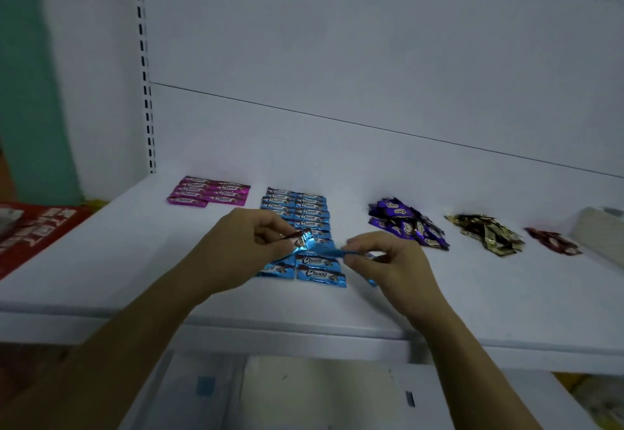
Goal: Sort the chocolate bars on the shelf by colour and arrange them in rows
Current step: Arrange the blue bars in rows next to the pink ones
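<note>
**Blue Choco bar (pixel 326 251) being held at both ends, just above the blue rows (pixel 305 214).**

I am pinching one crimped end between the thumb and fingertips of my left hand (pixel 236 247) and the other end in my right hand (pixel 391 264); both sets of fingers are curled narrow around it. I am judging it light, thin and slightly bendable, with slick foil that crackles and slips, so I am taking it by the flat end seals rather than the middle. My fingers are covering both ends, and blur is smearing the twisted middle. A blue wrapper edge (pixel 371 282) is showing under my right palm; I cannot tell whether it is a second bar. Beyond my right fingers, the purple pile (pixel 407 225), gold pile (pixel 488 234) and dark red pile (pixel 553 243) are lying loose on the shelf (pixel 135 261).
</note>
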### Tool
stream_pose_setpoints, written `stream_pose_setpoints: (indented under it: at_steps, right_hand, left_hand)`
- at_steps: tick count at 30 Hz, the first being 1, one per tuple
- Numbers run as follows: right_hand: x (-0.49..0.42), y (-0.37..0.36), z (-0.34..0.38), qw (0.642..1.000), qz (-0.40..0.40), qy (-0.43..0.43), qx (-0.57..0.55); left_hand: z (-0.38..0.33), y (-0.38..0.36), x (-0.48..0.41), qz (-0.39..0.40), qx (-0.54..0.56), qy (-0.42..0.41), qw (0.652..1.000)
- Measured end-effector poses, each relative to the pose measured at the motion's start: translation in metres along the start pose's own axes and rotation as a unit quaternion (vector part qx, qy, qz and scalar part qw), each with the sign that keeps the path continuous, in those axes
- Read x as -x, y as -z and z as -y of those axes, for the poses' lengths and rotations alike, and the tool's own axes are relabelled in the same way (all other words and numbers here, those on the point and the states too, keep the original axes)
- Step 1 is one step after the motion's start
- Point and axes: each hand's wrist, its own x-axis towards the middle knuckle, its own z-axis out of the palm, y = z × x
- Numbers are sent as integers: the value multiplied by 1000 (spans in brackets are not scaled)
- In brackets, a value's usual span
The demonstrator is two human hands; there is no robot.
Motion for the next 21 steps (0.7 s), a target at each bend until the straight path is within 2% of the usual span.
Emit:
stream_pose_setpoints:
  at_steps: [2, 4, 8, 11, 14, 16, 18, 21]
  right_hand:
    - [3, -3, 0, 995, -27, 78, 63]
    - [9, -7, 1, 991, -35, 113, 58]
    - [21, -13, 2, 997, -42, 51, 49]
    - [28, -18, 3, 1000, -31, 6, 3]
    - [35, -25, 3, 996, -84, -38, -6]
    - [38, -29, 3, 992, -113, -54, 22]
    - [40, -33, 4, 990, -109, -56, 65]
    - [43, -40, 2, 977, -112, -44, 174]
  left_hand:
    - [5, 2, 2, 3, -18, -5, 1000]
    - [9, 5, 4, 10, -18, -9, 1000]
    - [16, 9, 10, 27, 2, -14, 1000]
    - [22, 7, 12, 56, 11, -5, 998]
    - [28, 9, 15, 66, -13, 1, 998]
    - [32, 8, 17, 67, -39, -6, 997]
    - [37, 4, 21, 65, -86, -24, 994]
    - [47, 1, 26, 42, -169, -89, 981]
